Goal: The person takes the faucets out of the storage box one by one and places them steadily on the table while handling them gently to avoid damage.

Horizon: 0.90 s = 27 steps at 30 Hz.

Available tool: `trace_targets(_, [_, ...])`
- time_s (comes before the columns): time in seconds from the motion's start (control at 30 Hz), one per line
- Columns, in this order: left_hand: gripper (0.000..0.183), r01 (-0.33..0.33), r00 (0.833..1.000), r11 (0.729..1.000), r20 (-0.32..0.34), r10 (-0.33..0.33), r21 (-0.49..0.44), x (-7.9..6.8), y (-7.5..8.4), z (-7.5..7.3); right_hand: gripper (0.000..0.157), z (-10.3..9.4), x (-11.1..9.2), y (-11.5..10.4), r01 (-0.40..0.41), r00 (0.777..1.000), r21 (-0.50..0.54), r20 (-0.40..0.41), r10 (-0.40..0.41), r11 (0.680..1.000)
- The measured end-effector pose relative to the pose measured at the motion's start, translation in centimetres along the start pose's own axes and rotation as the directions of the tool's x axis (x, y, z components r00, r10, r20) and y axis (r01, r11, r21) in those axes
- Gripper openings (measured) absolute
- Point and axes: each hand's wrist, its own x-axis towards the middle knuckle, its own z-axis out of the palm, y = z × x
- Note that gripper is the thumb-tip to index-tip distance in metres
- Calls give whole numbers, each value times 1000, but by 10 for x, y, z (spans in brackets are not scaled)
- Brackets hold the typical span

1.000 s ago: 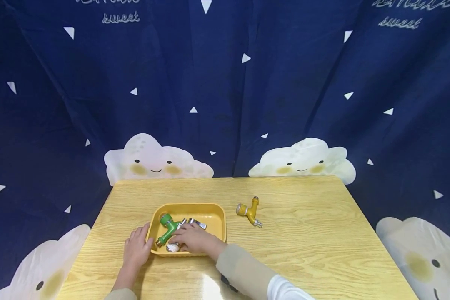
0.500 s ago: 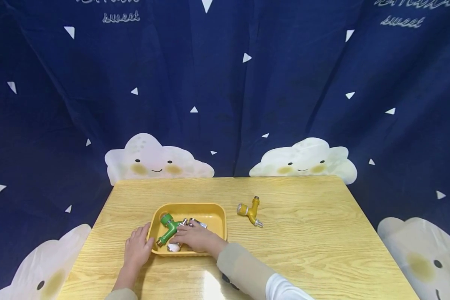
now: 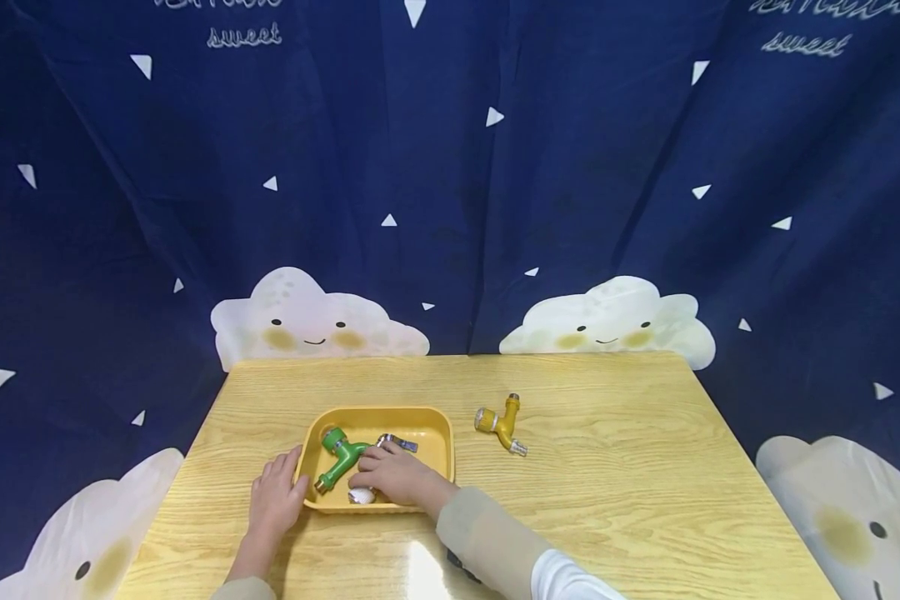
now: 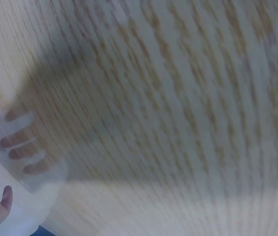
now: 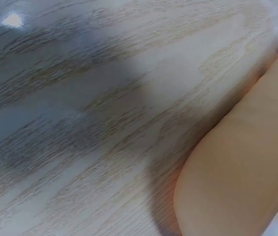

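White tap [image 3: 361,496] (prob. a tap, I can't see enough to be sure) lies in the yellow tray [image 3: 451,450], close to the near wall & a bit left of the middle. It's right under the R hand [image 3: 399,477]. Only its white end pokes out, on the near left side of that hand, so I can't tell which way its long part points.

R hand is much nearer to it than L hand [image 3: 275,492]. From my screen, R hand's fingers bend down over the tap & look like they have hold of it, but the tips are hidden. L hand is at the tray's left side, fingers mostly straight, by the rim, w/ no tap in it. How hard it presses, I can't tell.

Green tap [image 3: 342,458] is just left of R hand. Its pipe slants from near left up to R hand's fingers; can't tell if they touch. Shiny metal piece [image 3: 397,442] sits just past R hand, on the far side, approx. pointing right. Yellow tap [image 3: 506,425] is out of the tray, on the tabletop [image 3: 607,467] to the right.

R arm comes in over the near right corner. I'd say any move turns on this: white tap is tucked b/w the green tap & the near wall, so straight up looks safer to me than sideways.
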Motion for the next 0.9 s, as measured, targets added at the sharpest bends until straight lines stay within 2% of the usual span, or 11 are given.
trace_targets(0.17, [48, 5, 1000, 1000, 8, -5, 5, 0, 0, 0, 29, 1, 0, 0, 5, 1000, -31, -9, -5, 1000])
trace_targets(0.57, [48, 3, 1000, 1000, 2, -3, -3, -1, 2, -2, 30, 8, 1, 3, 28, 999, -67, -16, -29, 997])
trace_targets(0.73, [48, -2, 1000, 1000, -7, 2, -3, -1, 2, -2, 26, 7, 0, 4, 47, 998, -118, -39, -51, 992])
trace_targets(0.9, [48, -4, 1000, 1000, -13, 4, -5, -1, 1, -1, 29, 5, -3, 5, 61, 997, -152, -42, -68, 986])
